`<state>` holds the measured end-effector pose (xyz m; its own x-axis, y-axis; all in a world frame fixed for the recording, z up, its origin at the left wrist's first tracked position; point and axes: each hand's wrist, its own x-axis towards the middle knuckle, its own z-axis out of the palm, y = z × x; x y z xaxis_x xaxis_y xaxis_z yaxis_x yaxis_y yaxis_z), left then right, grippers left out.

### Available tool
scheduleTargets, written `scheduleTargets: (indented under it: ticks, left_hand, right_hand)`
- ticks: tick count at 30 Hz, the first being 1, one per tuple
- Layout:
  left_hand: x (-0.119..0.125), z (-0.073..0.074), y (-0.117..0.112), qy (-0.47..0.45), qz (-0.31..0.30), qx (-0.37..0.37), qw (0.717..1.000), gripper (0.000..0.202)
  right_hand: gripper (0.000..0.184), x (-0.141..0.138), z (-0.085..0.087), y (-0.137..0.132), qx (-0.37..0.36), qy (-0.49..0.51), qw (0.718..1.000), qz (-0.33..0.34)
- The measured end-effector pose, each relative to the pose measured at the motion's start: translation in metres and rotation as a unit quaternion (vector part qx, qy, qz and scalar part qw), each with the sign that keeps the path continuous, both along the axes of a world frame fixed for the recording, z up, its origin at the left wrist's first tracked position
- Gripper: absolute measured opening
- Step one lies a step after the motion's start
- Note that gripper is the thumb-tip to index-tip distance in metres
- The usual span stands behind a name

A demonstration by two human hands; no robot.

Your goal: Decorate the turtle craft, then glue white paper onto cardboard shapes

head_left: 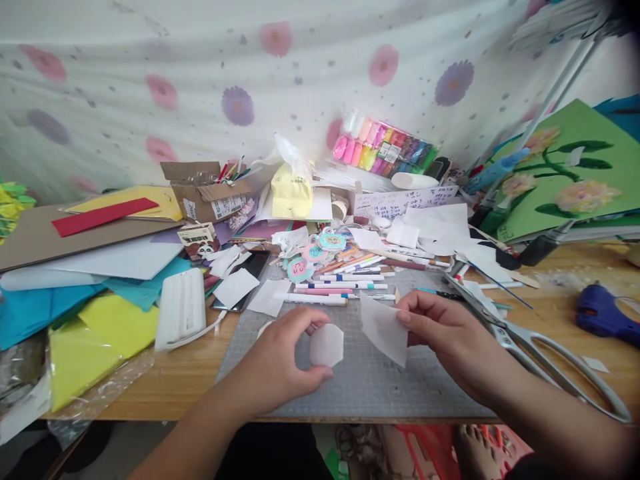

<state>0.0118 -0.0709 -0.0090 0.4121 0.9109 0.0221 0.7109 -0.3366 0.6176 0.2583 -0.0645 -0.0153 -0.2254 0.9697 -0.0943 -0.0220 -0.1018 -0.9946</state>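
Between the thumb and fingers of my left hand is a small white octagon-shaped piece, held by its edges. My right hand pinches a thin, slightly see-through sheet of white paper by its right side. The two pieces are apart, both above the grey cutting mat. Large scissors with silver handles lie to the right, partly behind my right forearm. Loose white paper pieces and several markers lie just beyond my hands.
Coloured sheets and a white power bank with a cable are at left. A cardboard box and packed coloured clay stand at the back. A blue glue gun lies at right, below a green flower board.
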Motion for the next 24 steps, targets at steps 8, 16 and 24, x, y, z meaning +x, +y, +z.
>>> scheduleTargets:
  ticks: [8, 16, 24]
  left_hand:
    - [0.032, -0.007, -0.011, -0.081, 0.085, 0.002, 0.993, 0.063]
    - [0.032, -0.011, -0.012, -0.124, 0.105, -0.001, 0.987, 0.080]
    - [0.028, -0.004, -0.007, -0.132, 0.089, -0.035, 0.987, 0.074]
  right_hand:
    - [0.007, -0.016, 0.004, -0.017, 0.323, -0.255, 0.911, 0.038]
    - [0.021, -0.025, 0.003, -0.023, 0.469, -0.332, 0.809, 0.123]
    - [0.044, -0.021, -0.006, -0.020, 0.519, -0.329, 0.780, 0.118]
